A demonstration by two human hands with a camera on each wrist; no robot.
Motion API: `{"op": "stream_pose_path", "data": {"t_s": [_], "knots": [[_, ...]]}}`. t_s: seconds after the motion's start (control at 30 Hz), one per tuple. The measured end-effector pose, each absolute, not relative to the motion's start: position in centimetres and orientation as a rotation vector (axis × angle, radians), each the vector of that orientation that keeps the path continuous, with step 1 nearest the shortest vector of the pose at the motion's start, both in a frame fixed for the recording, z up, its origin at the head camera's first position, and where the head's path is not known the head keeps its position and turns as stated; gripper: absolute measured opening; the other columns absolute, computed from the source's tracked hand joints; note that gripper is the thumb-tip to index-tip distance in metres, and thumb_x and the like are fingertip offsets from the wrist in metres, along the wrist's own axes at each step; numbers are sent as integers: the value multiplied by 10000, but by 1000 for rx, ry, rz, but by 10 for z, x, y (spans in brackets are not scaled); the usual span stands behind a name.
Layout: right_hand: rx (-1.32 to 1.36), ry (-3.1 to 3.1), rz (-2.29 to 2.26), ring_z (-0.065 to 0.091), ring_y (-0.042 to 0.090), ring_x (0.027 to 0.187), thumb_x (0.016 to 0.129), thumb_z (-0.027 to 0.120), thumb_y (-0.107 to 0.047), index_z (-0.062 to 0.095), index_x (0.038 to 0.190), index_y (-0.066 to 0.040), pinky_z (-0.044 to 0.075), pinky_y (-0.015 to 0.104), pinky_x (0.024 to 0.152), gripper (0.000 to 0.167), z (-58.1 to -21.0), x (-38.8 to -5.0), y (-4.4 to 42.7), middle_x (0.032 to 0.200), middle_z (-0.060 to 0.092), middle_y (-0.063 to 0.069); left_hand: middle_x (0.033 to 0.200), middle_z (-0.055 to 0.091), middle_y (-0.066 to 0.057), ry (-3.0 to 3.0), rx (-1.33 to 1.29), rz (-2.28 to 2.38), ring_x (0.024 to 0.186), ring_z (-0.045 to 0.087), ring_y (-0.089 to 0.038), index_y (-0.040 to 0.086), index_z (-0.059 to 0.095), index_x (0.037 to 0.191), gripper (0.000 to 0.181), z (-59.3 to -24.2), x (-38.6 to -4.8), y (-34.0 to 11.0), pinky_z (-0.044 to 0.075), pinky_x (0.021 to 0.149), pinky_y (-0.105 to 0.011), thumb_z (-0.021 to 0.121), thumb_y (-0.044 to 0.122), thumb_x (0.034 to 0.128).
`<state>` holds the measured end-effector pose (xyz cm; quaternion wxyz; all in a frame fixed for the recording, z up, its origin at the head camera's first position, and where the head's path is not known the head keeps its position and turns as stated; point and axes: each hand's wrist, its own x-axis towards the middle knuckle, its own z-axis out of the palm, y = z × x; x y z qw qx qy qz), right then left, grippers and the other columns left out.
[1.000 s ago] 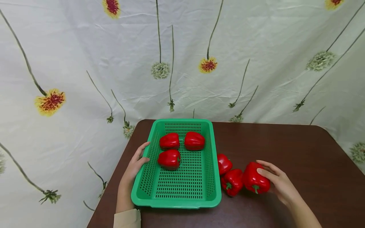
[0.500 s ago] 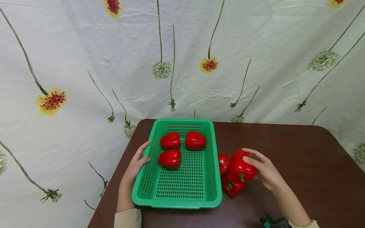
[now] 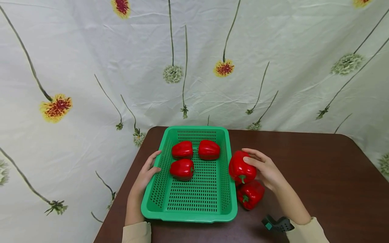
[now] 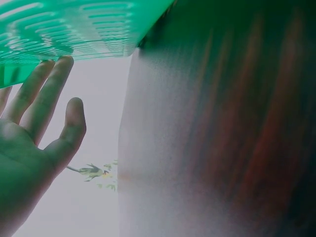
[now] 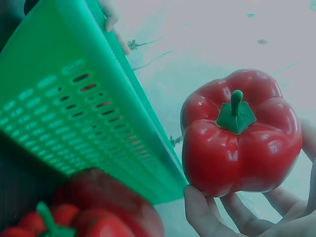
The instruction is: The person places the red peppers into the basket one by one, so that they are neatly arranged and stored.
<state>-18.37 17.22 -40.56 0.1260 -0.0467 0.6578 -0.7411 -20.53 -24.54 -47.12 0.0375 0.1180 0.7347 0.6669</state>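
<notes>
My right hand [image 3: 267,168] holds a red bell pepper [image 3: 242,167] by its side, raised at the right rim of the green basket [image 3: 188,216]. In the right wrist view the pepper's green stem faces the camera, with fingertips [image 5: 200,210] below it. My left hand [image 3: 144,180] touches the basket's left side; the left wrist view shows straight fingers [image 4: 49,94] against the perforated wall. Inside the basket lie three red bell peppers, one near the left [image 3: 182,169], another behind it [image 3: 182,150], a third at the back right [image 3: 209,150].
Just right of the basket, a red bell pepper [image 3: 250,194] lies on the dark brown table [image 3: 304,162]. A further pepper [image 5: 111,197] beside it is mostly hidden in the head view. A flower-patterned cloth [image 3: 200,94] hangs behind the table.
My right hand has carried its bell pepper leftward and up, over the peppers on the table, to the basket's right rim. My left hand has stayed at the basket.
</notes>
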Motion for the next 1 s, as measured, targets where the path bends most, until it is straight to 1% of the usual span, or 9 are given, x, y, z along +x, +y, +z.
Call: {"op": "stream_pose_path", "data": {"t_s": [0.13, 0.23, 0.37, 0.47, 0.57, 0.7, 0.77, 0.83, 1.0], "knots": [[-149, 1898, -2154, 600, 276, 1032, 961, 577, -192, 441, 1407, -32, 540, 455, 787, 493, -403, -190, 160, 1243, 527, 93, 1583, 213, -139, 2280, 360, 2026, 1209, 457, -113, 109, 253, 1547, 642, -472, -206, -246, 442, 848, -253, 415, -24, 940], [-166, 1897, -2136, 600, 275, 1041, 957, 581, -197, 424, 1420, -17, 540, 447, 791, 521, -401, -194, 151, 1268, 521, 118, 1586, 209, -124, 2286, 337, 2017, 1260, 433, -199, 128, 255, 1548, 649, -472, -206, -247, 443, 852, -260, 418, -19, 937], [-182, 1879, -2119, 589, 287, 1058, 952, 583, -194, 409, 1431, 0, 542, 456, 782, 546, -400, -198, 139, 1306, 506, 149, 1608, 145, -91, 2308, 322, 1992, 1392, 280, -296, 142, 259, 1549, 646, -472, -206, -246, 408, 885, -249, 429, 0, 942], [-190, 1867, -2113, 572, 303, 1076, 945, 586, -189, 414, 1430, -2, 542, 470, 774, 548, -399, -202, 132, 1330, 491, 168, 1615, 121, -77, 2315, 320, 1979, 1431, 210, -299, 146, 262, 1549, 643, -472, -206, -246, 391, 901, -245, 433, 6, 946], [-206, 1851, -2107, 565, 317, 1087, 940, 591, -188, 420, 1429, -6, 541, 478, 773, 549, -398, -205, 125, 1352, 477, 188, 1611, 138, -87, 2314, 317, 1978, 1427, 223, -314, 146, 262, 1549, 642, -472, -206, -246, 391, 925, -303, 431, 5, 946], [-224, 1838, -2083, 568, 327, 1091, 933, 604, -192, 422, 1432, -12, 541, 477, 772, 561, -398, -210, 116, 1373, 464, 201, 1617, 114, -87, 2344, 317, 1964, 1467, 107, -296, 145, 274, 1546, 635, -472, -207, -246, 319, 1004, -448, 437, 8, 948], [-222, 1840, -2066, 566, 333, 1096, 931, 608, -195, 416, 1439, -14, 543, 475, 765, 573, -398, -212, 112, 1381, 460, 201, 1622, 94, -85, 2359, 322, 1954, 1478, 38, -279, 140, 276, 1544, 632, -472, -207, -246, 282, 1021, -486, 440, 8, 948], [-214, 1846, -2050, 563, 340, 1099, 930, 609, -199, 418, 1443, -19, 546, 474, 757, 576, -399, -215, 108, 1385, 459, 199, 1622, 98, -79, 2354, 327, 1956, 1479, 35, -267, 138, 274, 1545, 635, -472, -207, -245, 287, 1016, -468, 438, 2, 947], [-210, 1839, -2028, 582, 338, 1083, 928, 619, -208, 437, 1446, -49, 547, 489, 742, 571, -400, -220, 101, 1394, 454, 198, 1618, 115, -80, 2370, 345, 1948, 1478, 46, -256, 126, 273, 1543, 642, -472, -207, -246, 348, 954, -334, 434, -13, 938]]}}
